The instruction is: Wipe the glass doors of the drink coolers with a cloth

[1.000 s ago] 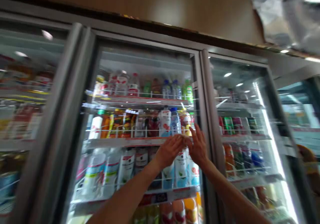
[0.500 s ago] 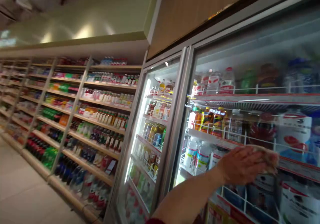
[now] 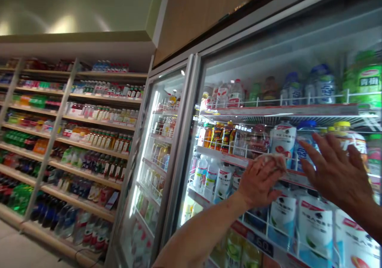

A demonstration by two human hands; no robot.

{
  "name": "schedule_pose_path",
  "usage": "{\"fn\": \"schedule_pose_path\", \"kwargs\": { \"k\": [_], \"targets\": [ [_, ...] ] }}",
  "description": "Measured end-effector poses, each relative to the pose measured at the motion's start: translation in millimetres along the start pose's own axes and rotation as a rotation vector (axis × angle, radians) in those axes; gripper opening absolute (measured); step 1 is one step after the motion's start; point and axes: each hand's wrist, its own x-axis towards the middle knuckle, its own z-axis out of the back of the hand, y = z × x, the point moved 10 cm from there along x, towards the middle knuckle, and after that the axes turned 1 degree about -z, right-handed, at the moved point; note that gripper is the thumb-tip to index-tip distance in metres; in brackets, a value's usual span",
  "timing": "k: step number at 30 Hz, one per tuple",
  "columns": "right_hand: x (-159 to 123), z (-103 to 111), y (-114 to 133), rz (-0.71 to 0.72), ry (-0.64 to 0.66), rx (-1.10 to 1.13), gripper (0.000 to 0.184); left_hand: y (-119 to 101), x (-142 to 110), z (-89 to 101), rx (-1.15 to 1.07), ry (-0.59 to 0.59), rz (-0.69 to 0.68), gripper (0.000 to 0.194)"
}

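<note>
My left hand [image 3: 259,184] reaches in from the bottom of the head view, its fingers closed over a crumpled pale cloth [image 3: 276,162]. The cloth is pressed against the glass door [image 3: 256,71] of a drinks fridge. On the right, my right hand [image 3: 337,168] is raised with its fingers spread, holding nothing. It is close to the same glass; whether it touches is unclear. Behind the pane, white-labelled bottles [image 3: 315,220] stand on the wire-fronted shelves, partly hidden by my hands and arms.
A narrower fridge door [image 3: 162,140] adjoins on the left, with a metal frame [image 3: 186,112] between the two. Farther left, wooden wall shelves [image 3: 92,138] hold many rows of bottles. Pale tiled floor [image 3: 10,240] shows at the lower left.
The view has turned to the right, so the shelves have shifted left. My right hand has come into view. My left hand still holds the cloth at the glass.
</note>
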Motion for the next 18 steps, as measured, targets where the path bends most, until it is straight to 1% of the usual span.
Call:
{"fn": "schedule_pose_path", "kwargs": {
  "k": [1, 2, 3, 4, 5, 6, 7, 8, 9, 10, 11, 12, 13, 14, 15, 16, 17, 18],
  "targets": [
    [0.0, -0.2, -1.3, 0.004, 0.015, 0.027, 0.05, -13.8, -1.6, -3.7, -0.016, 0.04, -0.061, 0.053],
    [-0.1, 0.5, -3.1, 0.005, 0.02, 0.032, 0.049, -12.0, -3.6, -2.4, -0.016, 0.055, -0.07, 0.049],
    [-0.4, 0.7, -4.9, 0.006, 0.024, 0.028, 0.048, 4.3, -5.1, 3.3, 0.0, 0.042, -0.028, 0.045],
    [-0.6, 0.6, -6.0, 0.013, 0.025, 0.02, 0.048, 31.5, -6.1, 12.0, 0.025, 0.009, 0.049, 0.042],
    [-0.7, 0.0, -6.3, 0.026, 0.024, 0.008, 0.048, 69.4, -8.0, 24.9, 0.068, -0.063, 0.199, 0.04],
    [-0.7, -0.9, -6.9, 0.035, 0.021, -0.005, 0.047, 104.6, -10.2, 36.4, 0.102, -0.128, 0.325, 0.042],
    [-0.7, -2.1, -7.2, 0.044, 0.02, -0.019, 0.047, 135.8, -13.2, 47.0, 0.135, -0.199, 0.456, 0.044],
    [-0.5, -3.2, -7.4, 0.051, 0.018, -0.031, 0.047, 158.3, -16.5, 54.9, 0.165, -0.266, 0.575, 0.046],
    [-0.3, -3.8, -7.4, 0.055, 0.016, -0.039, 0.047, 168.3, -17.5, 58.0, 0.183, -0.31, 0.648, 0.047],
    [0.0, -4.2, -7.5, 0.053, 0.017, -0.043, 0.047, 165.8, -15.7, 56.3, 0.187, -0.327, 0.671, 0.046],
    [0.2, -4.2, -7.5, 0.046, 0.02, -0.04, 0.047, 150.6, -9.7, 49.6, 0.171, -0.308, 0.619, 0.045],
    [0.4, -3.5, -6.9, 0.038, 0.023, -0.03, 0.047, 123.7, -0.6, 38.4, 0.132, -0.255, 0.487, 0.044],
    [0.5, -2.0, -5.7, 0.03, 0.023, -0.015, 0.047, 87.9, 8.0, 23.9, 0.076, -0.17, 0.291, 0.043],
    [0.6, 0.0, -4.7, 0.014, 0.022, 0.004, 0.048, 49.5, 11.4, 9.7, 0.018, -0.072, 0.07, 0.042],
    [0.7, 2.4, -3.8, -0.008, 0.019, 0.025, 0.048, 18.0, 8.7, -0.8, -0.031, 0.02, -0.123, 0.041],
    [0.8, 4.7, -2.5, -0.026, 0.016, 0.046, 0.047, 0.9, 2.9, -5.5, -0.066, 0.092, -0.254, 0.04],
    [0.8, 7.0, -1.2, -0.045, 0.01, 0.062, 0.047, 4.5, -0.9, -3.1, -0.08, 0.125, -0.273, 0.038],
    [0.8, 8.4, 0.0, -0.062, 0.007, 0.073, 0.047, 28.5, -1.8, 6.1, -0.075, 0.117, -0.183, 0.036]
  ]
}}
